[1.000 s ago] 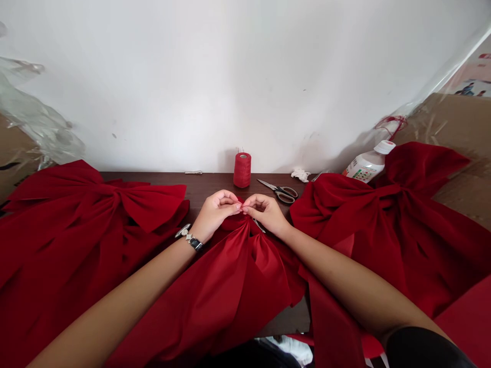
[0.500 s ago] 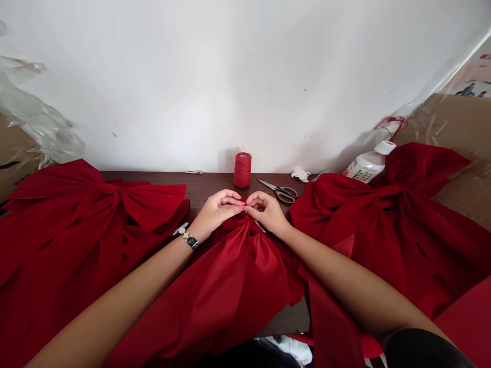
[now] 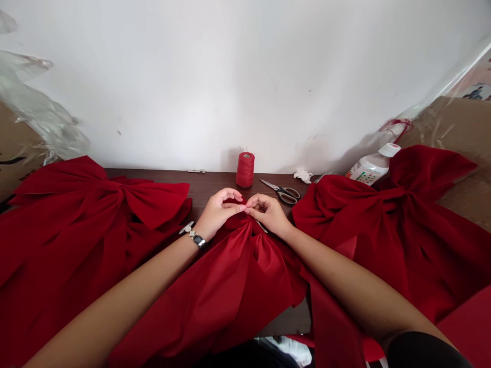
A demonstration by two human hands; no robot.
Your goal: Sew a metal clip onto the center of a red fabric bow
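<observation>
The grip is a tight pinch: the fingertips of the left hand (image 3: 219, 213) and the right hand (image 3: 269, 214) press together just above the gathered neck of a red fabric bow (image 3: 226, 301). Whatever lies between them is too fine to make out. A thin silver pin (image 3: 261, 225) lies along the gathers just below the right hand, touching the cloth. (A silver-banded wristwatch (image 3: 198, 240) sits on the left wrist.)

The bow spreads from the hands toward the person, its folds draping over the front edge of a dark wooden worktop (image 3: 215, 181). Two more red bows lie on either side, the left bow (image 3: 95, 209) and the right bow (image 3: 402, 225), each near the hands but not touching them.

Beyond the hands, a spool of red thread (image 3: 245, 169) stands upright near the back edge, with thin pins poking from its top. Just to its right lie black-handled scissors (image 3: 282, 193), then a crumpled white tissue (image 3: 303, 176). A tilted plastic bottle (image 3: 370, 168) with a white cap leans behind the right bow, against a white wall (image 3: 230, 76).
</observation>
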